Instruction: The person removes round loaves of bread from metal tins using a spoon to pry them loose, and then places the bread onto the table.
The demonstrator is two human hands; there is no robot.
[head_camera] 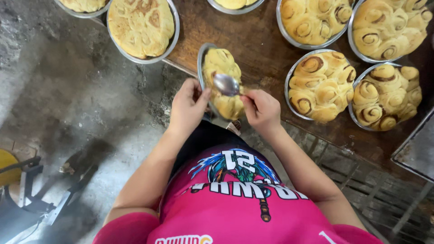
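Round pans of baked rolls (322, 86) on a wooden table (253, 40).

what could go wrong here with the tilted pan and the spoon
1. The left hand holds the round metal pan tipped up on edge past the wooden table, so the baked rolls could slide out onto the dirty floor.
2. The spoon in the right hand presses against the rolls and might tear or dent them.
3. The pan may be hot or slip from a bare-handed grip at its rim.
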